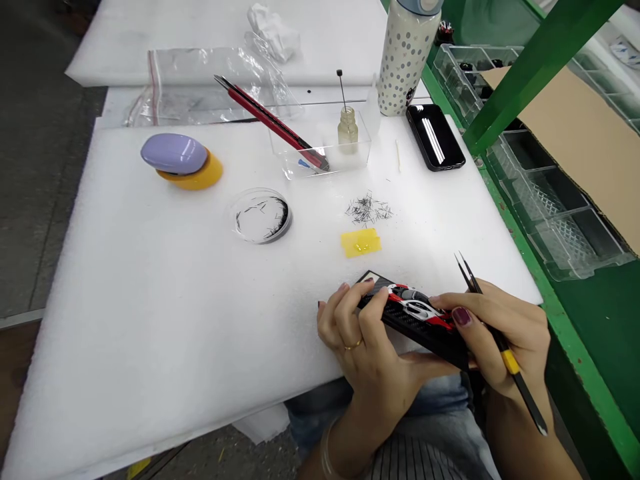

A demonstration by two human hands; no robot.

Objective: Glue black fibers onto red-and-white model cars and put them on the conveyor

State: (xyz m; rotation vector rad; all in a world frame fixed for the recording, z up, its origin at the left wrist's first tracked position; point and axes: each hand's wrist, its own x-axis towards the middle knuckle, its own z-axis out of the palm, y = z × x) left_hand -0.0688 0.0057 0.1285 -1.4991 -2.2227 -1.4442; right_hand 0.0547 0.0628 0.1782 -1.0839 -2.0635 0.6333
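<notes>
My left hand is closed around a flat black base that carries a small red, white and black model car. The base is tilted near the table's front edge. In my right hand a pair of black tweezers with a yellow band lies across the fingers, tips pointing up and away from the car. My right thumb and index finger rest at the car's near end, partly hiding it. Beyond my hands are a yellow tape piece with clear drops and a scatter of thin black slivers.
A round clear dish holds more slivers. Behind it, a clear tray contains red-and-black tweezers and a small glass bottle. A lilac-and-yellow object, phone, dotted bottle and green post stand around.
</notes>
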